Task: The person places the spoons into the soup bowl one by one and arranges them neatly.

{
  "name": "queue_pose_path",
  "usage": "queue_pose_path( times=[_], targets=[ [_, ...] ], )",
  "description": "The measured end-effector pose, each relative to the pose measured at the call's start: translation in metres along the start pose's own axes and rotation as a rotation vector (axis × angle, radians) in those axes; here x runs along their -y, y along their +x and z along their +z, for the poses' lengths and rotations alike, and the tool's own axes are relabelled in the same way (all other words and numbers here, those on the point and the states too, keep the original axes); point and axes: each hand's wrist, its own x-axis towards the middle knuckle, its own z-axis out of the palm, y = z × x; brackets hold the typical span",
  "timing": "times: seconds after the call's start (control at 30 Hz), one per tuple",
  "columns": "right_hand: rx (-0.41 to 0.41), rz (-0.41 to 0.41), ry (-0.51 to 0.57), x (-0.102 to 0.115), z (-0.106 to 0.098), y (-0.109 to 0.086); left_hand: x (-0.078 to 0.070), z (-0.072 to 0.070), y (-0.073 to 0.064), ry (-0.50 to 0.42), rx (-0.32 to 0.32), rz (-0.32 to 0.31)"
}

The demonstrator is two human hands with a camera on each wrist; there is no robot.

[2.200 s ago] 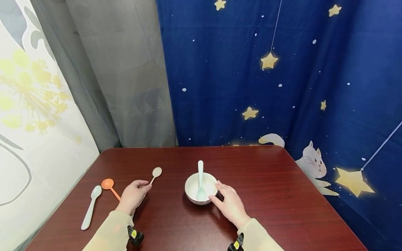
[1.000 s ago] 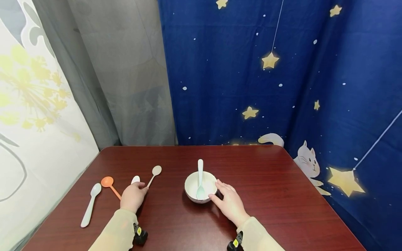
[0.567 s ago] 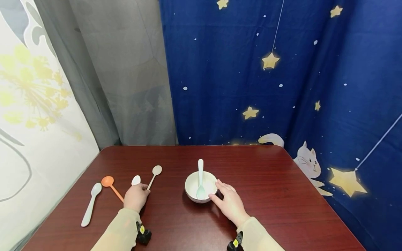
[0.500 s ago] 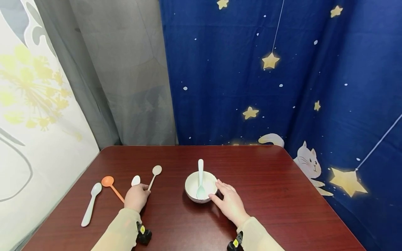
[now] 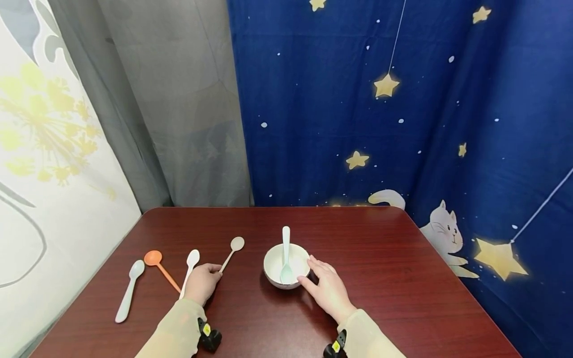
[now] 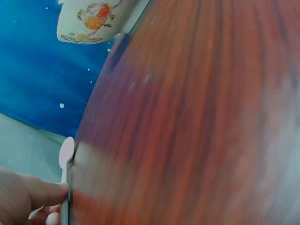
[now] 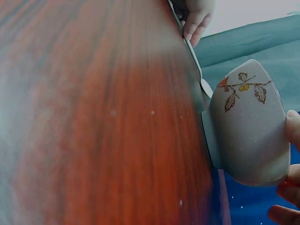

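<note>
Beige spoon (image 5: 237, 243), pinched by the handle between the thumb and fingers of a left hand (image 5: 202, 283), lies left of a white bowl (image 5: 272, 264) on a reddish-brown surface (image 5: 380, 248). The right hand (image 5: 329, 288) rests relaxed, spread fingers against the bowl's rim.

A low sweep of the left hand could knock the white spoon (image 5: 192, 259), whose handle passes just beside it, into the orange spoon (image 5: 153, 258). Uneven pressure on the rim could tip the bowl and slide out the mint spoon (image 5: 286, 248), whose handle leans past the far edge.

Only the head view shows the mint spoon's scoop inside the bowl. The wrist views show painted decoration on the bowl's outer wall: red and orange figures from the left, a leafy branch with yellow fruit from the right.
</note>
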Motion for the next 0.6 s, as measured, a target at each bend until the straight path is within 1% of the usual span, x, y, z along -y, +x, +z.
queue_pose_path(
  times=[0.1,0.23,0.3,0.4,0.6],
  targets=[
    [0.005,0.002,0.003,0.0001,-0.0006,0.0005,-0.0003,0.0028,0.0008,-0.018,-0.005,-0.055],
    [0.013,0.005,0.006,0.0004,-0.0016,0.0009,-0.0013,0.0053,0.0029,0.034,0.000,-0.123],
    [0.016,0.008,0.009,0.0009,-0.0019,0.0009,-0.0011,0.0059,0.0040,0.064,0.003,-0.143],
    [0.018,0.007,0.009,0.0008,-0.0019,0.0008,0.0012,0.0070,0.0053,0.085,0.004,-0.148],
    [0.012,0.005,0.005,0.0009,-0.0017,0.0013,0.0037,0.0074,0.0069,0.083,0.007,-0.140]
  ],
)
